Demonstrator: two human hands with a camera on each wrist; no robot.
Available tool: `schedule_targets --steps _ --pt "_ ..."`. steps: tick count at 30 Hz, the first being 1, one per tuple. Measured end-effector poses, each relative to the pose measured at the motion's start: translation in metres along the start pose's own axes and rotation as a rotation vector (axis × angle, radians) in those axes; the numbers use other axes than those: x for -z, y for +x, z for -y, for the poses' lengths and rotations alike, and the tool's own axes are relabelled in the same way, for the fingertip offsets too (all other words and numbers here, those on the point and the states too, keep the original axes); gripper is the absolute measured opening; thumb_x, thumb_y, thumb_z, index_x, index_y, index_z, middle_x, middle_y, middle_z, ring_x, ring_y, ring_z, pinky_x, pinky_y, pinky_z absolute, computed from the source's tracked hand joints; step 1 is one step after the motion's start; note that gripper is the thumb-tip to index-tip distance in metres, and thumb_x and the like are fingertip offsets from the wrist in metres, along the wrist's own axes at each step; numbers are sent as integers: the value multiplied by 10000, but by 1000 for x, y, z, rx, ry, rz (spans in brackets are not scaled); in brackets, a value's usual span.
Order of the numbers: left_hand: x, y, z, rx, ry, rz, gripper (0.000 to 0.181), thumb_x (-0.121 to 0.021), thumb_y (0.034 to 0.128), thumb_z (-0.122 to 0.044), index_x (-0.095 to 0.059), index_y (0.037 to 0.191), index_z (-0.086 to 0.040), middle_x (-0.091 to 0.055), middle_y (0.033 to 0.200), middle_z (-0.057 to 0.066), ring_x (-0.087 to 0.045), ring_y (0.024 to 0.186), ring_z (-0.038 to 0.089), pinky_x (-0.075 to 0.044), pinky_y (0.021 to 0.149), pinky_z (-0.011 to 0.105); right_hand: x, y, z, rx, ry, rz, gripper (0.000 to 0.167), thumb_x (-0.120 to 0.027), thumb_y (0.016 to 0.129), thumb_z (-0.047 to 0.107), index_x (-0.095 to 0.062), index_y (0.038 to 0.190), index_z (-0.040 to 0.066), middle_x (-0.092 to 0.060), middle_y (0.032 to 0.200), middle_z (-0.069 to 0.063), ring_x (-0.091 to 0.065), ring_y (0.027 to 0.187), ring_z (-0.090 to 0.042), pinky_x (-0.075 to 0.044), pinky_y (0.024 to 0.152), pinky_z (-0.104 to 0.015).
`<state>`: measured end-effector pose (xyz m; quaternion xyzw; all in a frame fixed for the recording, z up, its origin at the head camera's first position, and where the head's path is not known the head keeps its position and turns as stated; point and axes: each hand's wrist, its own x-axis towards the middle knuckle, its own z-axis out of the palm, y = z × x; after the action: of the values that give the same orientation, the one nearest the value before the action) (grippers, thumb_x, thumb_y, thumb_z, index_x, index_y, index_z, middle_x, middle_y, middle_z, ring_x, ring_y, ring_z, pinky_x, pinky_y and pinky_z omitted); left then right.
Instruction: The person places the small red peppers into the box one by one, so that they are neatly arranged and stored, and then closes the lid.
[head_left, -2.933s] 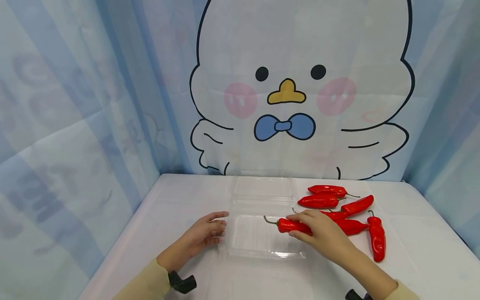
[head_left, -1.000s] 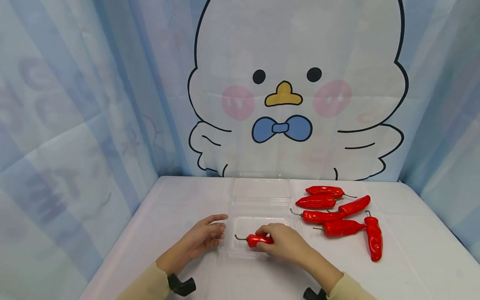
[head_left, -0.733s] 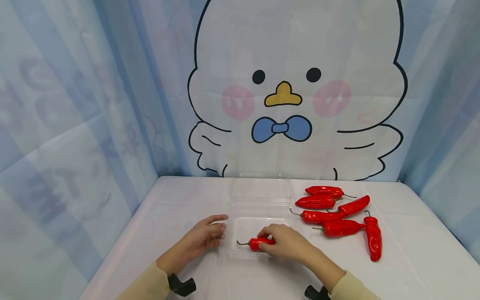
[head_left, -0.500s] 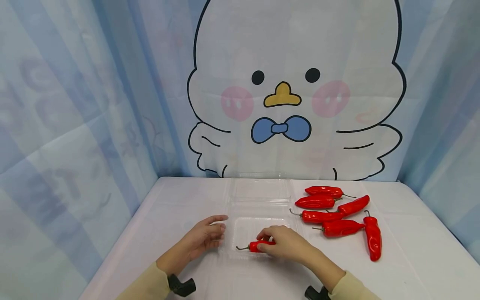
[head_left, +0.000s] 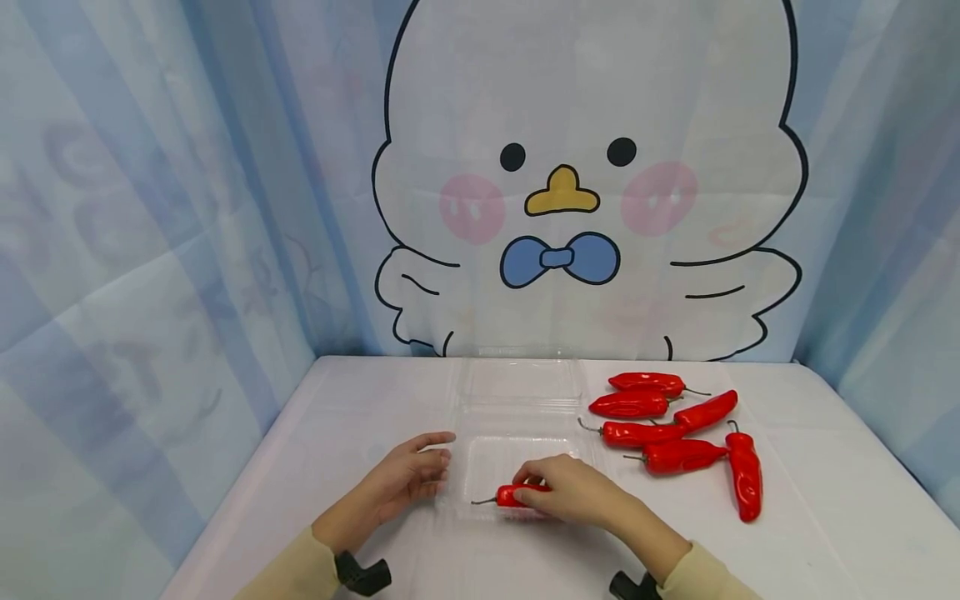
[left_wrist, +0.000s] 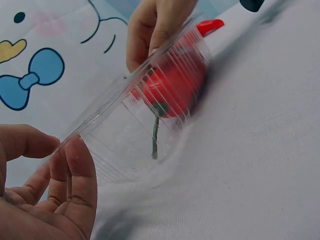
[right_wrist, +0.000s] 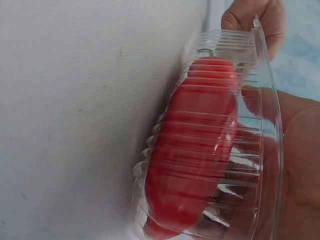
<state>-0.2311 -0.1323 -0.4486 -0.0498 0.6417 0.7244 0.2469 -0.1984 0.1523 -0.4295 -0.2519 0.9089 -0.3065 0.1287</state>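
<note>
A clear plastic clamshell container (head_left: 495, 457) lies with its lid (head_left: 521, 379) folded back. My left hand (head_left: 408, 482) pinches its left rim between thumb and fingers, as the left wrist view shows. Inside the base, near the front wall, a red chili pepper (head_left: 506, 496) lies with its green stem to the left. Over it is my right hand (head_left: 576, 492), thumb in front and fingers behind, holding it; the hand hides the pepper's right part. Through the ribbed wall in the right wrist view, the pepper (right_wrist: 195, 140) sits low in the container.
Several more red peppers (head_left: 684, 457) lie loose right of the container, one of them (head_left: 746, 477) pointing toward the front. They rest on a white-covered table (head_left: 360, 400). Behind stands a curtain (head_left: 570, 317) with a cartoon bird.
My right hand has carried the pepper left from the group into the container, then lowered it slightly toward the front wall. The left hand has stayed at the rim.
</note>
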Motion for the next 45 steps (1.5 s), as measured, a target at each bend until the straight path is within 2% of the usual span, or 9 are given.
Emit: schedule_targets --steps 6,12,19,24,32,38,45 --pt "1 -1 0 -5 1 5 520 -625 993 -86 -476 1488 -30 -619 1077 53 -648 793 113 -585 709 228 1 -1 0 8 -23 -14 256 -675 980 293 -723 1169 128 -739 973 3 -645 833 -125 -551 737 -345" --pt "1 -1 1 -4 -8 13 520 -618 994 -72 -470 1490 -23 -613 1063 45 -641 771 101 -580 706 220 2 -1 0 -23 -36 1 182 -656 991 264 -733 1112 152 -700 913 32 -599 779 -126 -531 703 -342" --pt "0 -1 3 -6 -15 5 513 -629 984 -65 -486 1475 -24 -622 1057 45 -639 769 102 -581 700 221 2 -1 -1 -38 -36 14 189 -646 997 238 -723 1138 139 -725 970 -1 -636 846 -149 -576 801 -437" --pt "-1 -1 3 4 -19 -6 509 -631 986 -67 -491 1474 -30 -623 1063 52 -638 776 110 -585 703 222 4 -2 -2 -32 -33 17 200 -651 997 253 -724 1141 133 -729 978 -1 -646 859 -154 -583 820 -455" --pt "0 0 3 5 -23 8 517 -627 986 -63 -476 1478 -19 -614 1056 50 -633 759 102 -582 693 216 6 -3 -1 -13 -70 -10 218 -678 977 270 -733 1140 136 -733 954 30 -649 834 -126 -575 779 -402" --pt "1 -1 4 -1 -22 15 515 -626 987 -66 -470 1475 -15 -606 1055 51 -634 750 99 -580 692 212 9 -6 3 -39 -75 -45 226 -692 960 259 -743 1146 142 -730 971 44 -641 857 -118 -574 796 -397" --pt "0 -2 3 -7 -16 18 522 -627 987 -67 -463 1479 -11 -600 1050 50 -630 758 106 -578 690 214 15 -11 2 -58 -81 -105 241 -725 942 258 -748 1151 142 -725 992 40 -626 834 -114 -574 748 -350"
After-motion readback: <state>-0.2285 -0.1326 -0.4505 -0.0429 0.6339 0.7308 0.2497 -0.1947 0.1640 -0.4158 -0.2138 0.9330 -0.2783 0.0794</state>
